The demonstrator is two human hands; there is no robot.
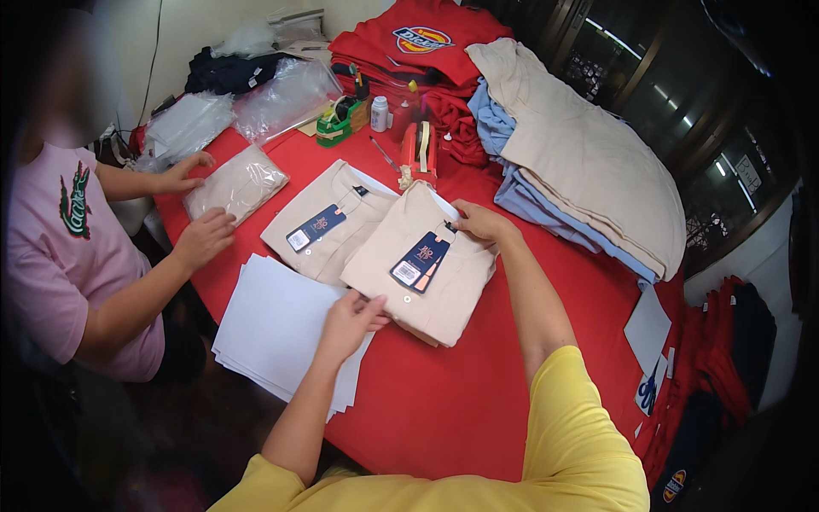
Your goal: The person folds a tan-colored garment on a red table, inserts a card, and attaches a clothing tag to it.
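Note:
A folded beige shirt with dark hang tags lies tilted between my hands, its left side overlapping a second folded beige shirt, which also carries a dark tag. My left hand grips the nearer shirt's lower left corner, fingers at its edge. At the upper right corner, beside the collar, my right hand is closed on the same shirt; some of its fingertips are hidden. Under my left hand spreads a stack of white paper sheets.
At the left, a co-worker's hands touch a bagged beige garment. Beige and blue garments are heaped at the right, red ones behind. Tape dispensers and a white bottle stand on the red-covered table.

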